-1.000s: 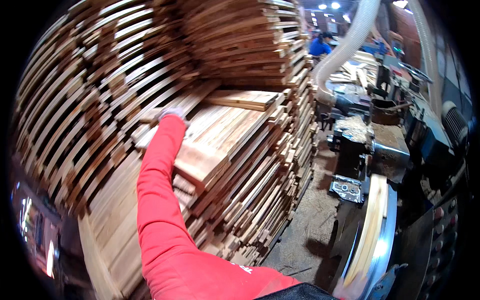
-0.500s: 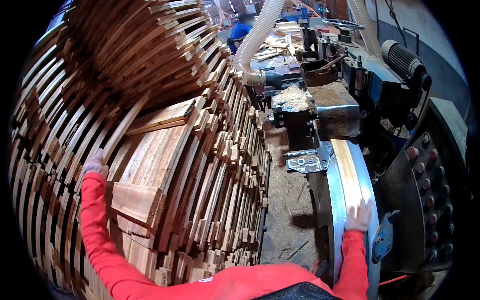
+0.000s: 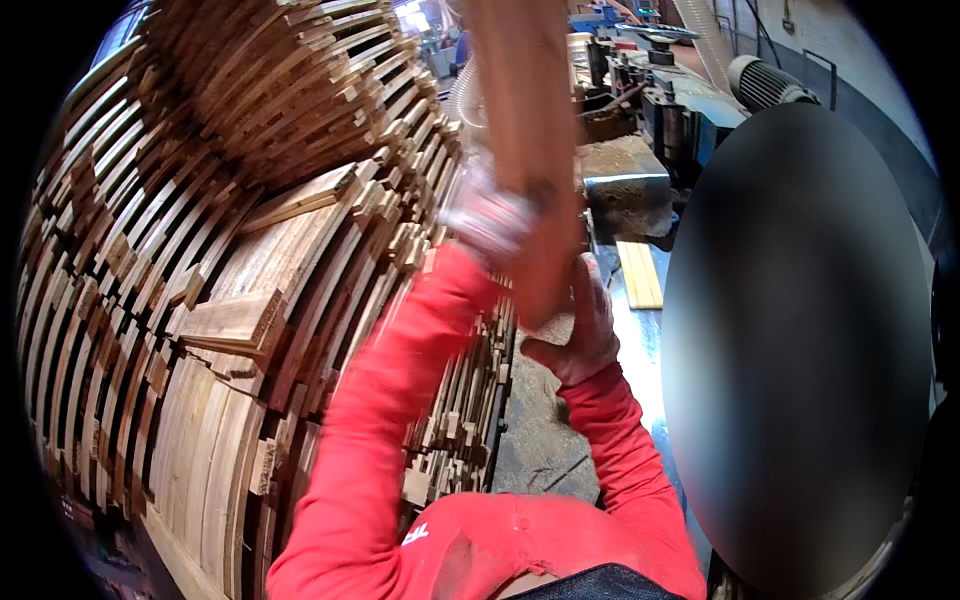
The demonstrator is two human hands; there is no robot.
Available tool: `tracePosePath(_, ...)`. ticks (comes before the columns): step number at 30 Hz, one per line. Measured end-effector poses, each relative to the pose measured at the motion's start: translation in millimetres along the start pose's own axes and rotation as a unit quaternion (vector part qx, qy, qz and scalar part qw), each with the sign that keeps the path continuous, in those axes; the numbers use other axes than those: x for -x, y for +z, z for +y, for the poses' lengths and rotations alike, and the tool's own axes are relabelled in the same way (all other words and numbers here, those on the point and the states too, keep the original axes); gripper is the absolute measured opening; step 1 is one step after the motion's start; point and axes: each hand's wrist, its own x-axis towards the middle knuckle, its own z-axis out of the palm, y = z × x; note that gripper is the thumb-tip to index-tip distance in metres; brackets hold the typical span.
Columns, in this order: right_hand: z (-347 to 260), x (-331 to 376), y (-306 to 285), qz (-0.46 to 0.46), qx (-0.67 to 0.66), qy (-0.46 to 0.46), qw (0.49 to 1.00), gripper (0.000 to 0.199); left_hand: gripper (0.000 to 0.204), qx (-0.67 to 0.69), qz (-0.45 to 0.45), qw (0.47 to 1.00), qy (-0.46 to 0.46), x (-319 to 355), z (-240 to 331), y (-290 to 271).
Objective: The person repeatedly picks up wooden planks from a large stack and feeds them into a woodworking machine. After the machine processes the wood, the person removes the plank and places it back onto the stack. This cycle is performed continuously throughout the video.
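Observation:
A wooden board [image 3: 525, 110] is raised lengthwise before me, its near end at chest height. My left hand [image 3: 488, 215], gloved and smeared by motion, is closed on the board's left edge. Close by the board's lower end is my right hand [image 3: 588, 325], its fingers stretched upward and thumb spread; whether it touches the wood I cannot tell. Beyond it, a pale board [image 3: 640, 275] lies on the metal bed [image 3: 638, 335] of a woodworking machine, its far end by the machine's head [image 3: 628, 200].
Tall stacks of sawn boards [image 3: 260, 260] fill my left side, a few loose pieces [image 3: 235, 320] lying on top. A strip of floor [image 3: 540, 440] runs between stack and machine. A dark blurred oval hides much of the right. A motor [image 3: 770, 85] stands behind.
My left hand has come from the stack to the middle with a board. My right hand has left the pale board, which has moved farther toward the machine's head.

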Motion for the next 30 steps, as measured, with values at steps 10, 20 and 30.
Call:
tracePosePath(10,-81,315,-252,-0.227,0.479,0.204,0.823,0.088,0.068,-0.197,-0.436,0.809,-0.341,203,-160,149)
tracePosePath(20,161,189,-96,0.041,0.572,0.137,0.808,0.078,0.033,-0.334,-0.181,0.924,-0.034,78,36,-49)
tracePosePath(30,97,173,-93,-0.203,0.467,0.225,0.830,0.067,0.048,-0.650,0.290,0.213,-0.669,394,265,-453)
